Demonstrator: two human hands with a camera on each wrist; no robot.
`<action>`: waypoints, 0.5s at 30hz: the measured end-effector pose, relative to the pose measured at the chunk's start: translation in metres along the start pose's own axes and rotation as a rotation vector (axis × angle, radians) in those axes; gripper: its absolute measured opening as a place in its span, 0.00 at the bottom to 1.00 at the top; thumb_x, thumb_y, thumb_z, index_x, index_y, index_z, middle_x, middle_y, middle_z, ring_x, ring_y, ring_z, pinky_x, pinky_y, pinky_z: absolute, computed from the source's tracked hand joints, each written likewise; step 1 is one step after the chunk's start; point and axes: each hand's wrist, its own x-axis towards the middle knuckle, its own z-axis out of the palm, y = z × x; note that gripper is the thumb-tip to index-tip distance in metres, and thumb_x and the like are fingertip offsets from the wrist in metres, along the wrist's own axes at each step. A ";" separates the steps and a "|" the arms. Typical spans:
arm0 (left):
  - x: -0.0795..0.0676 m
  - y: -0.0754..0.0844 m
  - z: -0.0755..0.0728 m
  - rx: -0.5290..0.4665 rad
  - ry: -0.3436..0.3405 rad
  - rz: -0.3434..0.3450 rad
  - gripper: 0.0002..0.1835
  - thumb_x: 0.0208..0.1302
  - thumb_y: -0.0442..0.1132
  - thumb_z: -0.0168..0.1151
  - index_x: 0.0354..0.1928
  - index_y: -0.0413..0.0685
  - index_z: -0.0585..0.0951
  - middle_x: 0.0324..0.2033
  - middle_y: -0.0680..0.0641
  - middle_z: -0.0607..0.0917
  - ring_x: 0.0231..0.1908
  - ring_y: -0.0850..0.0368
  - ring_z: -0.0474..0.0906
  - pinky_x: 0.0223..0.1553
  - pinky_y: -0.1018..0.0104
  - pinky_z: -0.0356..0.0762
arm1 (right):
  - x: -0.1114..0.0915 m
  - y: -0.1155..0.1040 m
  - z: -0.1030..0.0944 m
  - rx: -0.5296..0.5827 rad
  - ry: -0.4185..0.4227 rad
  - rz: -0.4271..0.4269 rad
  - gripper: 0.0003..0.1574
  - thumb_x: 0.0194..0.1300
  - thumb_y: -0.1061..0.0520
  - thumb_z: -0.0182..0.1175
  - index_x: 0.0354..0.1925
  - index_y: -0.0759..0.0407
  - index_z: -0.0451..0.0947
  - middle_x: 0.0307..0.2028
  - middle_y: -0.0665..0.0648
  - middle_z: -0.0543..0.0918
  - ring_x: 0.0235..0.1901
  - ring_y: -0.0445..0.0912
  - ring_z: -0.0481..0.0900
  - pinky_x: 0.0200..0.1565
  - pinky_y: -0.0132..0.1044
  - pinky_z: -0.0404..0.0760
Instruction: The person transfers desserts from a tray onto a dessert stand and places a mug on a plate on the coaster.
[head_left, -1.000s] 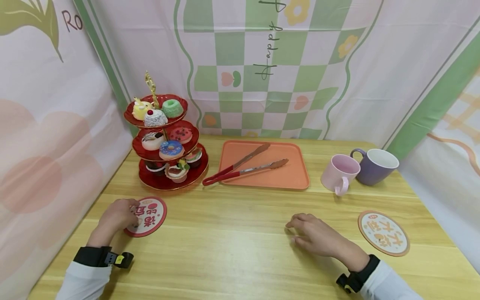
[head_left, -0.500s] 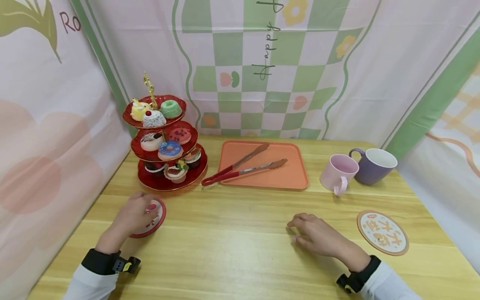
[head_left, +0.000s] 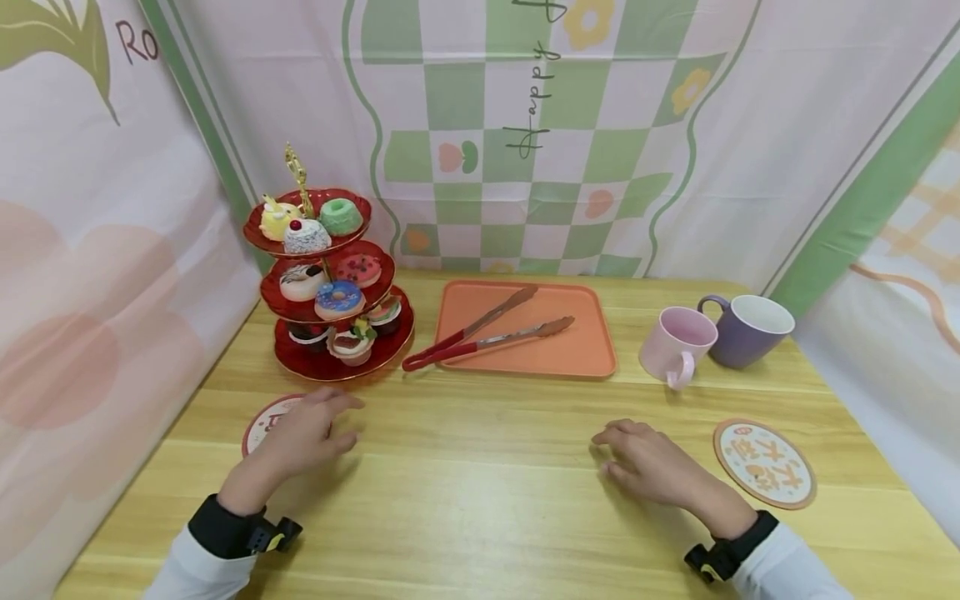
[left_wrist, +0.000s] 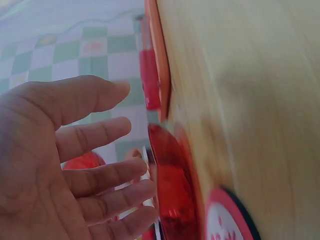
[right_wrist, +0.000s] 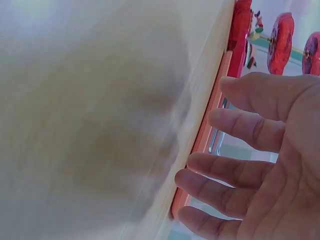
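My left hand (head_left: 303,437) hovers over the right part of a round red-rimmed coaster (head_left: 258,425), its fingers loosely spread with nothing held, as the left wrist view confirms. Part of that coaster is hidden beneath the hand. On the other side, my right hand (head_left: 648,465) hangs above the wooden table with relaxed, parted fingers and an empty palm, seen in the right wrist view. To its right lies an orange-rimmed round coaster (head_left: 765,463). Red-handled tongs (head_left: 480,337) lie spread across an orange tray (head_left: 592,362), their handle end over its left edge.
At the back left stands a three-tier red cake stand (head_left: 300,367) holding several toy cakes, doughnuts and cupcakes. A pink mug (head_left: 667,346) and a purple mug (head_left: 753,333) stand close together at the right. Printed cloth (head_left: 510,150) hangs behind the table (head_left: 465,500).
My left hand has moved right across the red-rimmed coaster, uncovering its left part. The coaster lies about where it was. My right hand has shifted slightly right.
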 end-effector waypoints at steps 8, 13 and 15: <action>0.009 0.024 0.007 -0.063 -0.072 0.069 0.19 0.56 0.41 0.67 0.50 0.45 0.80 0.45 0.46 0.76 0.42 0.50 0.74 0.40 0.56 0.75 | -0.008 0.013 -0.008 -0.028 0.055 0.014 0.17 0.54 0.62 0.65 0.44 0.65 0.78 0.41 0.61 0.79 0.42 0.58 0.76 0.42 0.52 0.74; 0.016 0.034 0.016 -0.112 -0.089 0.159 0.16 0.58 0.40 0.65 0.48 0.47 0.81 0.43 0.49 0.76 0.43 0.54 0.73 0.42 0.56 0.74 | -0.015 0.023 -0.013 -0.032 0.073 0.043 0.17 0.54 0.62 0.65 0.44 0.66 0.78 0.41 0.62 0.79 0.42 0.58 0.76 0.41 0.52 0.74; 0.018 0.038 0.019 -0.118 -0.090 0.190 0.15 0.58 0.40 0.65 0.48 0.47 0.81 0.43 0.50 0.77 0.44 0.54 0.73 0.44 0.55 0.73 | -0.017 0.027 -0.015 -0.029 0.074 0.059 0.17 0.54 0.62 0.65 0.44 0.67 0.78 0.40 0.63 0.79 0.41 0.59 0.76 0.41 0.53 0.74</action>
